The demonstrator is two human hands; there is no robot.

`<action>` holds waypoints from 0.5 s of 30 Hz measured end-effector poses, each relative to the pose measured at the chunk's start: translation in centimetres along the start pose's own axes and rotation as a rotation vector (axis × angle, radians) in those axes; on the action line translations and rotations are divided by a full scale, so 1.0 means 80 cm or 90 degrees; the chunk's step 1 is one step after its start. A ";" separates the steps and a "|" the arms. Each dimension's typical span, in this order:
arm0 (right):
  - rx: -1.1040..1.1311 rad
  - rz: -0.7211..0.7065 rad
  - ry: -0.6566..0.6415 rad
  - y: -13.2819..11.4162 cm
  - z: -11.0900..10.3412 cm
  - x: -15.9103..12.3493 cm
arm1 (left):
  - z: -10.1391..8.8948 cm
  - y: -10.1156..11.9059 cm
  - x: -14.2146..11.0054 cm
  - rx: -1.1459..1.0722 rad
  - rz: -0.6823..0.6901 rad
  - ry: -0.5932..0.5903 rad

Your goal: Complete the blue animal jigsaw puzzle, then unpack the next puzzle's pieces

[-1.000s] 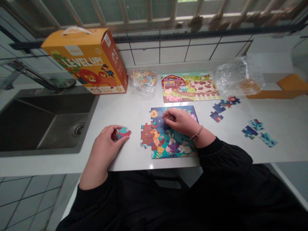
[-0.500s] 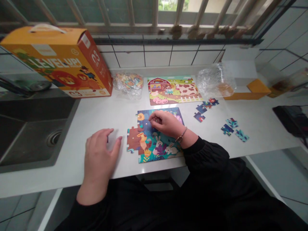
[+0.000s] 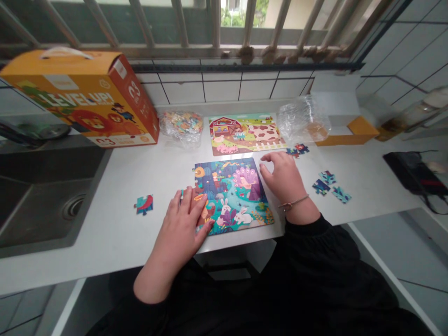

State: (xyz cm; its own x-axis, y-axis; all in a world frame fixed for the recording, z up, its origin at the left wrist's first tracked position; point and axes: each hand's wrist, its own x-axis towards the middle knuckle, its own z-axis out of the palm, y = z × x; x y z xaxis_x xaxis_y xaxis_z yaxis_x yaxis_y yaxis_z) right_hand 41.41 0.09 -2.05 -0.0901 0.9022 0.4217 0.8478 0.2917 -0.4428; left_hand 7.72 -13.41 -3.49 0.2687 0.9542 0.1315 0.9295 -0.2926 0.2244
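The left hand (image 3: 180, 229) lies palm down over the left edge of the puzzle (image 3: 236, 193), fingers a little spread and gripping nothing. A second ago it held the red-and-teal piece (image 3: 144, 204), which now lies alone on the counter (image 3: 115, 224), between the sink (image 3: 38, 200) and that hand. The right hand (image 3: 285, 179) has left the puzzle's middle for a place just beside its upper right corner, thumb and forefinger parted in a moderate gap with nothing seen between them. The peacock (purple, tail fanned) now shows. The two blue pieces seen earlier near the farm picture (image 3: 245, 135) are out of view around the right hand; whether it covers them, I cannot tell.
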 end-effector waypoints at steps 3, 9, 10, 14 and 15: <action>-0.118 0.050 0.005 0.053 -0.026 -0.018 | 0.001 0.003 0.001 0.003 0.009 0.009; -0.234 0.118 -0.028 0.129 -0.055 -0.019 | 0.002 0.009 0.004 0.001 0.034 0.023; -0.231 0.102 -0.041 0.136 -0.056 -0.010 | 0.003 0.009 0.005 0.002 0.035 0.023; -0.203 0.000 -0.137 0.153 -0.057 0.031 | 0.002 0.009 0.005 0.010 0.036 0.027; -0.205 -0.007 -0.166 0.156 -0.058 0.040 | 0.001 0.006 0.004 0.010 0.039 0.024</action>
State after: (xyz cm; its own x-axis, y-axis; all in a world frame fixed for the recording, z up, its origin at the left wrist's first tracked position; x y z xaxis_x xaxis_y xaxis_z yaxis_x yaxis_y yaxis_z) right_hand 54.14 5.19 -2.57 -0.1947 0.9618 0.1926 0.9625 0.2252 -0.1515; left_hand 8.31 -13.25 -3.43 0.3152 0.9316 0.1812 0.9156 -0.3487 0.2002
